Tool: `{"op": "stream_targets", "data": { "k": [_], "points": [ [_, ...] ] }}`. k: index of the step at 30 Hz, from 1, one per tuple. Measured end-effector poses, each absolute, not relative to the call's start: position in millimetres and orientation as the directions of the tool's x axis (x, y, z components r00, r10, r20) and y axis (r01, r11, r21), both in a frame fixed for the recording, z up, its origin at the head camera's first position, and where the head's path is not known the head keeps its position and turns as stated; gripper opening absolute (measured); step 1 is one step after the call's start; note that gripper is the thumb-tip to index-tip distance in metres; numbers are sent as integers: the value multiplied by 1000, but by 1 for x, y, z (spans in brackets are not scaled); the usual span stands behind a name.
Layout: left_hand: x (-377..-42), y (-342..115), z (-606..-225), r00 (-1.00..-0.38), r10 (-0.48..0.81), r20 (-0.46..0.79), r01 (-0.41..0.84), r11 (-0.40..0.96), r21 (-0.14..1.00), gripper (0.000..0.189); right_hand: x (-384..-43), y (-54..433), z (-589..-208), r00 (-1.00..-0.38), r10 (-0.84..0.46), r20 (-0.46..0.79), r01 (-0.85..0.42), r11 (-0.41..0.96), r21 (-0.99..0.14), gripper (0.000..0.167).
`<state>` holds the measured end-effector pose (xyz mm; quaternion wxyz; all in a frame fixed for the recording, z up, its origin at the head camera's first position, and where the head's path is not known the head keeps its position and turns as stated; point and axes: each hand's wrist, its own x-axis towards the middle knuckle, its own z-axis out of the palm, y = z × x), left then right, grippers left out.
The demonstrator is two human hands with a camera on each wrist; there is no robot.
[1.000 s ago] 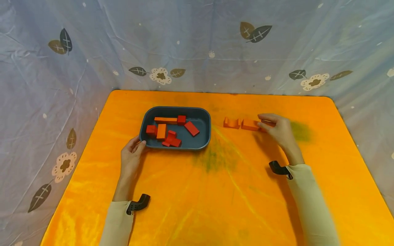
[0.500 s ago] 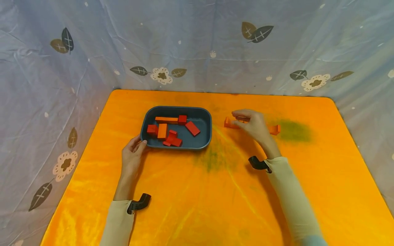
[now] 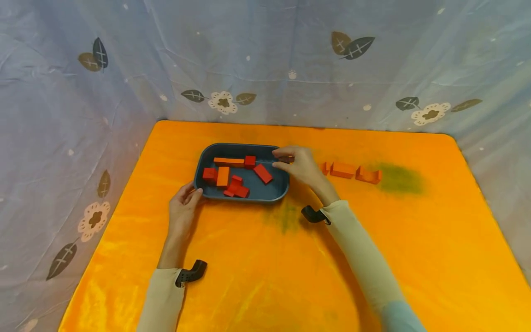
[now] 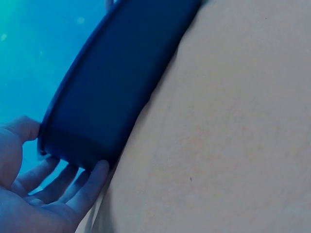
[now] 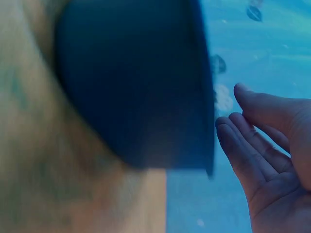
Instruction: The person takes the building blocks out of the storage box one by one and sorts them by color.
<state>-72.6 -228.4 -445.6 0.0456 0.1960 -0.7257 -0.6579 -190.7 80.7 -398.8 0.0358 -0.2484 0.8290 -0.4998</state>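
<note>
A dark blue-grey tray [image 3: 267, 191] stands on the orange cloth, with several blocks inside. Among them are an orange strip [image 3: 229, 162], a red cube [image 3: 250, 161], a red rectangular block [image 3: 263, 174] and an orange block [image 3: 223, 177]. My left hand [image 3: 183, 210] grips the tray's near left corner, thumb at the rim and fingers against its outer wall [image 4: 92, 145]. Above the tray's right end, my right hand [image 3: 303, 166] hovers with thumb and fingers apart. Nothing shows between them in the right wrist view, where the hand [image 5: 277, 150] is beside the rim.
Right of the tray lies a row of orange blocks: a partly hidden one [image 3: 325, 168] behind my right hand, a rectangular block [image 3: 342, 170] and a block with a curved notch [image 3: 368, 175]. A patterned curtain [image 3: 269, 60] hangs behind the orange-covered table [image 3: 265, 276].
My right hand has let go of the rightmost notched block and moved left, past the row, to the tray's right end. My left hand stays on the tray. The view has shifted slightly.
</note>
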Motion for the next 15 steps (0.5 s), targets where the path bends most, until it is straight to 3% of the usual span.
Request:
{"op": "stream_targets", "data": {
  "k": [8, 15],
  "points": [
    [-71, -226, -447, -935, -296, -195, -216, 39, 976, 49, -199, 38, -404, -855, -511, 94, -372, 476, -797, 33],
    [-72, -229, -444, -927, -320, -195, -219, 40, 975, 49, -205, -5, -398, -791, -599, 122, -524, 562, -639, 29]
  ]
}}
